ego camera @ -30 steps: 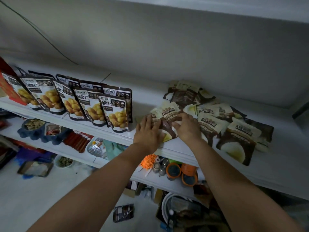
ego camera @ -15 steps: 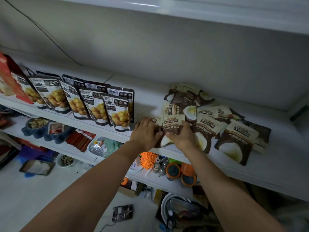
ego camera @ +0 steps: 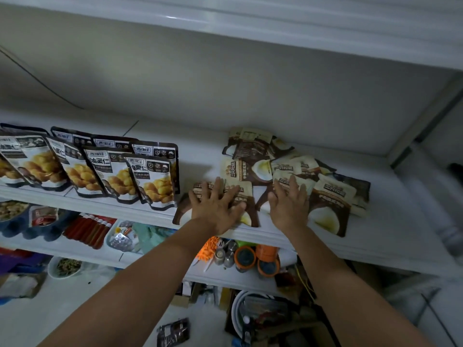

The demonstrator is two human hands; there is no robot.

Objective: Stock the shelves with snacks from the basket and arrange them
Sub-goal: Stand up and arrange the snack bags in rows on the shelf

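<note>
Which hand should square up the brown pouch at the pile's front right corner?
Right, probably. The right hand lies flat directly beside that brown pouch; the left hand presses pouches further left, so it would have to cross over the right hand.

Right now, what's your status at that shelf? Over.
Left hand and right hand open, flat on the front brown packets. Packets heaped lying down, not stood. Yellow bags stand apart at left; nothing in the way.

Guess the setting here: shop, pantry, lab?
Likely a small shop or stockroom: white tiered shelving, identical chestnut pouches lined up facing out, brown coconut pouches lying in a loose pile, mixed goods on the lower shelf.
</note>
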